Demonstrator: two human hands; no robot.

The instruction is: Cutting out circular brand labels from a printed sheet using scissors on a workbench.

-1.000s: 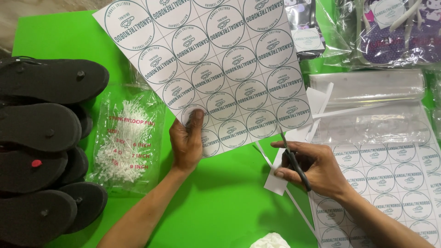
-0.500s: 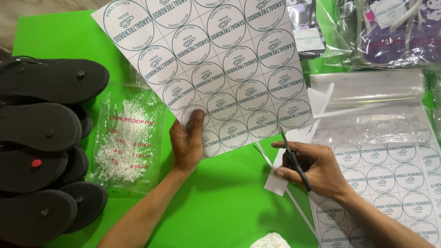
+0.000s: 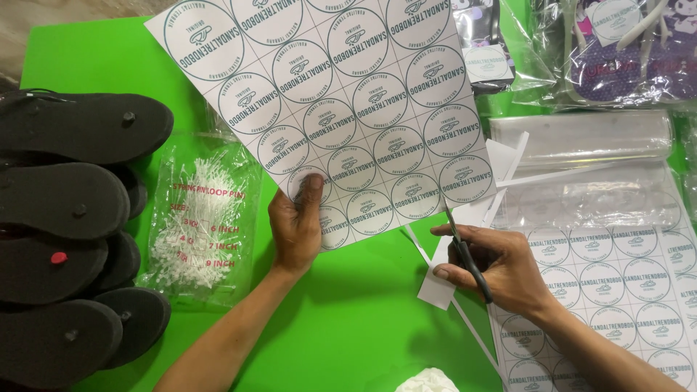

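Currently: white rectangular paper sheet of round printed stickers (image 3: 341, 109), flat, smooth, tilted over the green table (image 3: 348, 319), long axis running upper-left to lower-right. Left hand (image 3: 296, 226) pinches its lower edge; right hand (image 3: 494, 267) grips black-handled scissors (image 3: 468, 258), blades pointing up at that edge.

The left hand (image 3: 296, 226) pinched the sticker sheet (image 3: 334, 109) at its lower corner, while just right of it the right hand (image 3: 494, 268) gripped black scissors (image 3: 468, 258).

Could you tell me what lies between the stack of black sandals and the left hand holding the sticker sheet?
In the head view, a clear plastic bag of white loop pins lies on the green table between the black sandals and the left hand.
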